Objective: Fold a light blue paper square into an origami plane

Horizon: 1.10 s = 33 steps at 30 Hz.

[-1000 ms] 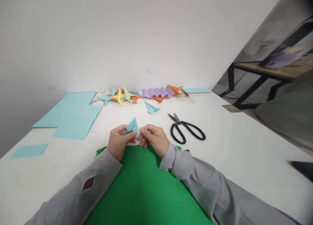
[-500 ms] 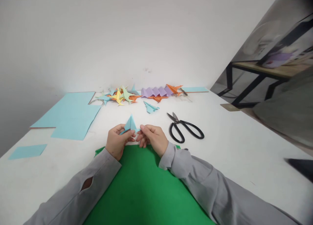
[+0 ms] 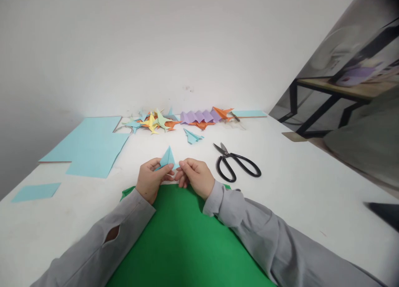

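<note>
A small folded blue paper (image 3: 167,156) with a pointed top is held up between my hands, near the table's front edge. My left hand (image 3: 151,179) pinches its left and lower part between thumb and fingers. The thumb and index finger of my right hand (image 3: 197,176) close on the small tip at its right side. Beyond my hands lies a folded blue paper plane (image 3: 193,136). Black-handled scissors (image 3: 228,155) rest to the right with their blades slightly apart.
Blue sheets (image 3: 90,141) and a small blue piece (image 3: 36,192) lie at the left. Along the wall are several folded figures (image 3: 152,121), a pleated purple paper (image 3: 199,117) and a blue strip (image 3: 249,113). Green cloth (image 3: 187,237) lies below my hands.
The folded blue paper has turned slightly between my hands, and its point has shifted a little to the right. Both hands keep their hold.
</note>
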Tool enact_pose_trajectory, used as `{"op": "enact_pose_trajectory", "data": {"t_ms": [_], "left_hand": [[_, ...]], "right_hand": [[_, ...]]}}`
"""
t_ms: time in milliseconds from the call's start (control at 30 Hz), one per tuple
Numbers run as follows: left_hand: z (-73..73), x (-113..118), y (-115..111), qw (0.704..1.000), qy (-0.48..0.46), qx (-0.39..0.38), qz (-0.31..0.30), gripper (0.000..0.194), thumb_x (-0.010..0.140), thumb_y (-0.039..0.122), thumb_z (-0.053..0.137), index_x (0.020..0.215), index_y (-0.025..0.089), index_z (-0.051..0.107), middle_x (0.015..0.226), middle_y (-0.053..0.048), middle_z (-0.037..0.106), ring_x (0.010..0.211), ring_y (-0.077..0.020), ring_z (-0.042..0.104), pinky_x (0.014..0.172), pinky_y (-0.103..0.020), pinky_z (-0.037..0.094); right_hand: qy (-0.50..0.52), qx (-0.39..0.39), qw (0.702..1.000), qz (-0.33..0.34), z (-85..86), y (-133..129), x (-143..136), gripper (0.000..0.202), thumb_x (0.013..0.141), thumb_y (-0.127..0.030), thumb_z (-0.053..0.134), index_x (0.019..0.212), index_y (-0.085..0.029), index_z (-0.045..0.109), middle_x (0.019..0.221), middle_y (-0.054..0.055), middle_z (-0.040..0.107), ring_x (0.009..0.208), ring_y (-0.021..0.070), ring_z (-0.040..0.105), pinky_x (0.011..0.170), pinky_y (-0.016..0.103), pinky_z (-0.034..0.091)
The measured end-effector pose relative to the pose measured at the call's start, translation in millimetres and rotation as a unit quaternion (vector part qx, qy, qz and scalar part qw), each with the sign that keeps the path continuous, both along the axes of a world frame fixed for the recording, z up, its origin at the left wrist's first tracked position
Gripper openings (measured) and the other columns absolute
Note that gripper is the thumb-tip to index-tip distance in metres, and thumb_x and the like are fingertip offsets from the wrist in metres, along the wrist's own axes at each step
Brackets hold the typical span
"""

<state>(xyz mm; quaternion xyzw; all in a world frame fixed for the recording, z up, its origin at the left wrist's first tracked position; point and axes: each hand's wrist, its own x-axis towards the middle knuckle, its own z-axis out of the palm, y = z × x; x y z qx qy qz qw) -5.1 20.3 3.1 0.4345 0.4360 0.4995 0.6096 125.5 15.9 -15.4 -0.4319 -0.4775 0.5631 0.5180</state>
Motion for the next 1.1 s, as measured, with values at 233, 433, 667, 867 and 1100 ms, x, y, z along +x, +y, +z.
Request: {"op": "enact_pose_trajectory", "data": {"t_ms": [233,433,667,867,1100], "left_hand": [[1.8,1.5,-0.6,1.000,-0.020,-0.006,0.022,0.019,0.054,0.020,0.073,0.059,0.011,0.057,0.049,0.001,0.060,0.046,-0.0110,0.058,0.050,-0.024,0.050],[0.6,1.8,-0.3,0.999,-0.021,-0.008,0.031,0.018,0.054,0.018,0.073,0.061,0.011,0.058,0.048,0.003,0.056,0.047,-0.0101,0.057,0.049,-0.022,0.049],[0.4,1.9,-1.0,0.999,-0.028,-0.005,0.030,0.017,0.054,0.018,0.072,0.057,0.013,0.056,0.048,0.003,0.056,0.047,-0.0104,0.057,0.051,-0.023,0.050],[-0.8,2.7,-1.2,0.999,-0.024,0.000,0.035,0.016,0.055,0.019,0.072,0.059,0.012,0.059,0.051,0.001,0.060,0.048,-0.0104,0.057,0.051,-0.023,0.049],[-1.4,1.0,2.4,0.996,-0.055,-0.011,0.067,0.017,0.054,0.018,0.073,0.060,0.011,0.059,0.050,0.003,0.057,0.051,-0.0100,0.059,0.052,-0.021,0.050]], "right_hand": [[0.020,-0.004,1.000,0.008,-1.0,-0.5,0.8,0.038,0.071,-0.052,0.054,0.064,-0.014,0.052,0.047,0.000,0.060,0.033,0.0094,0.053,0.032,0.018,0.036],[0.032,-0.020,0.999,-0.011,0.7,-0.9,2.6,0.038,0.071,-0.052,0.054,0.063,-0.015,0.051,0.048,0.000,0.060,0.035,0.0091,0.054,0.034,0.018,0.038],[0.031,-0.005,0.999,-0.001,0.0,0.1,-0.7,0.031,0.068,-0.045,0.059,0.064,-0.016,0.049,0.048,-0.003,0.060,0.033,0.0088,0.053,0.032,0.018,0.037],[0.033,0.000,0.999,0.004,-0.6,-0.9,-1.8,0.030,0.072,-0.045,0.056,0.066,-0.017,0.047,0.048,-0.003,0.060,0.035,0.0096,0.055,0.033,0.018,0.039],[0.074,-0.042,0.996,-0.029,1.1,1.7,1.0,0.021,0.076,-0.035,0.054,0.071,-0.016,0.049,0.049,-0.003,0.061,0.037,0.0089,0.056,0.037,0.018,0.043]]}}
